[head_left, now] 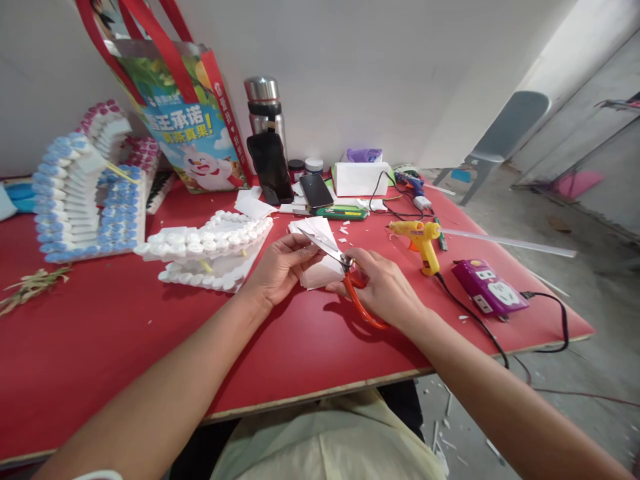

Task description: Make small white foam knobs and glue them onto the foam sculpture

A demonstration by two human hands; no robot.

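Note:
My right hand (384,283) is closed on the orange handles of a pair of scissors (361,303). The slightly parted blades point up and left, toward the fingers of my left hand (286,265). My left hand pinches a piece of white paper at the blades; its fingers hide much of it. Under the blades lies a stack of white paper pieces (323,272) on the red table (280,357). Left of that hand stands a white layered model with rounded knobs along its edges (210,247).
A yellow glue gun (423,243) and a purple power adapter (490,288) with cords lie to the right. Behind are a green cutter box (343,213), phones (317,191), a steel flask (264,100) and a printed bag (190,120). A blue-and-white model (90,200) stands left.

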